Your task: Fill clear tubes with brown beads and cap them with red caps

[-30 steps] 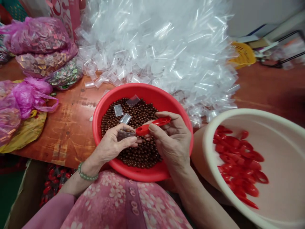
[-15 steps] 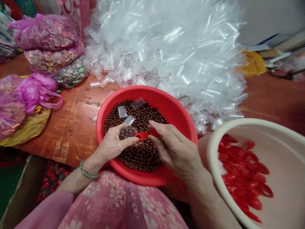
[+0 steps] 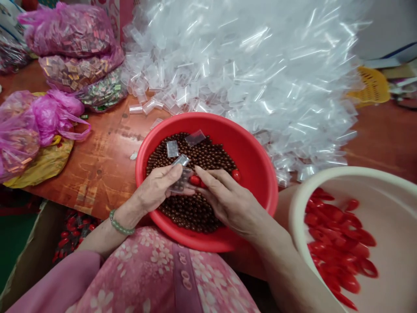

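My left hand (image 3: 159, 186) grips a small clear plastic case (image 3: 181, 180) with brown balls showing inside, the thumb on top and fingers beneath. My right hand (image 3: 224, 191) is closed around a red plastic piece (image 3: 195, 180), whose end meets or nearly meets the right side of the case. A second red bit (image 3: 236, 174) shows past the right knuckles; I cannot tell whether it belongs to the same piece. Both hands are over a red basin (image 3: 272, 187) holding many brown balls (image 3: 192, 221). A few clear cases (image 3: 172, 149) lie on the balls.
Behind the basin rises a large heap of clear plastic cases (image 3: 247, 65). A cream tub (image 3: 298, 217) with red plastic pieces (image 3: 342, 243) stands at right. Pink bags (image 3: 70, 32) are at left, a yellow basket (image 3: 374, 87) at right. A box below left holds red-and-clear items (image 3: 70, 232).
My left hand has turned the case so its broad face shows. My right hand has closed round the red piece and brought it up to the case. The view has shifted slightly.
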`<state>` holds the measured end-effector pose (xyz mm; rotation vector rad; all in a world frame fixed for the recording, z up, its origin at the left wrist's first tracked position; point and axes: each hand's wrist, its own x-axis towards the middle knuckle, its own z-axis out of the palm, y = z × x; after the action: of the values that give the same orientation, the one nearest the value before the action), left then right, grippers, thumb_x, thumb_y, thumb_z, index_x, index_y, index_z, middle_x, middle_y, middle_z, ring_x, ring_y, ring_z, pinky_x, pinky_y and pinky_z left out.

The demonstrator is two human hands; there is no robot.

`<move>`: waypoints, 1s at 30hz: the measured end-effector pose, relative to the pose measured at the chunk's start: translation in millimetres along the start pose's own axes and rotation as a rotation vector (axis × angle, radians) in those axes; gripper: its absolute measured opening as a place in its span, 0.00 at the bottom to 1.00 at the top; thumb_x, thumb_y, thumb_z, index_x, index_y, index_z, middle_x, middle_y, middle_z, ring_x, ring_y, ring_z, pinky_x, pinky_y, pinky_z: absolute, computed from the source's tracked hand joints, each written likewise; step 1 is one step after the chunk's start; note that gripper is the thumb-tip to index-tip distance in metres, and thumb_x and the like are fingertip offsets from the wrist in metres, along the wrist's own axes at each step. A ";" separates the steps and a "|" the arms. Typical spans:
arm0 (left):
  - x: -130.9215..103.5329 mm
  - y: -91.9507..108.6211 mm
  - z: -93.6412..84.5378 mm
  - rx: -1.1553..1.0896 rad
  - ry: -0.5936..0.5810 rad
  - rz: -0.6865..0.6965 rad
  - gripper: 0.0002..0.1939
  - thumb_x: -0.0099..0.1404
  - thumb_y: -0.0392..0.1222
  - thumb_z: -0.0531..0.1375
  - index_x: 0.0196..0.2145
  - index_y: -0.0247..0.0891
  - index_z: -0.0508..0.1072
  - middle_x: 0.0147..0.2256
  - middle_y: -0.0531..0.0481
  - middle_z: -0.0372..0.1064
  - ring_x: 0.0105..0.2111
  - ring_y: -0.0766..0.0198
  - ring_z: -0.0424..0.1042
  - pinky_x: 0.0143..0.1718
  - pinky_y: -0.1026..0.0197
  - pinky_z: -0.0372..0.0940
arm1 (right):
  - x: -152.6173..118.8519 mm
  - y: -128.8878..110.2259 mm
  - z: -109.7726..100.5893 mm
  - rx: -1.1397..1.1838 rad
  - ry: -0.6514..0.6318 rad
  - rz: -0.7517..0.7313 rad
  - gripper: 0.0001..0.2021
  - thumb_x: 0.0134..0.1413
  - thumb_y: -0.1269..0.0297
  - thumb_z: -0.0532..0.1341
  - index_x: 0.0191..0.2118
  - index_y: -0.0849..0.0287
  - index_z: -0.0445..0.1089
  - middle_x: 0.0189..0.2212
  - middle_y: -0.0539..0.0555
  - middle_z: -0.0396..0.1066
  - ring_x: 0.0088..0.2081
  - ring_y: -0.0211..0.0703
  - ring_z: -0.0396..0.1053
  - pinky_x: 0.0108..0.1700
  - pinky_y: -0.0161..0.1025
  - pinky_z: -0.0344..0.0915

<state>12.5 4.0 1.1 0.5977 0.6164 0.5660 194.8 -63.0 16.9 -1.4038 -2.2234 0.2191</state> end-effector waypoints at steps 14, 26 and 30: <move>1.9 5.6 -1.8 -0.070 0.033 -0.057 0.32 0.67 0.64 0.52 0.39 0.27 0.76 0.32 0.39 0.79 0.37 0.55 0.80 0.43 0.56 0.74 | 11.8 2.1 15.5 0.360 0.085 0.229 0.19 0.65 0.68 0.54 0.60 0.57 0.63 0.42 0.58 0.73 0.42 0.42 0.73 0.44 0.38 0.71; -5.3 1.7 -3.3 -0.027 -0.148 -0.104 0.22 0.51 0.42 0.73 0.42 0.31 0.77 0.39 0.42 0.78 0.39 0.60 0.79 0.45 0.62 0.71 | 28.9 6.9 -5.6 0.668 0.218 0.387 0.07 0.61 0.64 0.61 0.43 0.54 0.73 0.37 0.51 0.77 0.37 0.39 0.75 0.41 0.35 0.71; -5.3 -1.5 -5.3 0.007 -0.202 -0.089 0.23 0.53 0.44 0.72 0.44 0.32 0.76 0.41 0.40 0.78 0.39 0.60 0.79 0.44 0.62 0.69 | 37.8 5.1 -6.8 0.571 0.115 0.260 0.08 0.60 0.66 0.62 0.44 0.56 0.75 0.36 0.52 0.78 0.35 0.39 0.75 0.40 0.36 0.71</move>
<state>5.8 1.3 -1.5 0.6227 0.4524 0.4143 189.1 -28.3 33.0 -1.3259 -1.6883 0.7729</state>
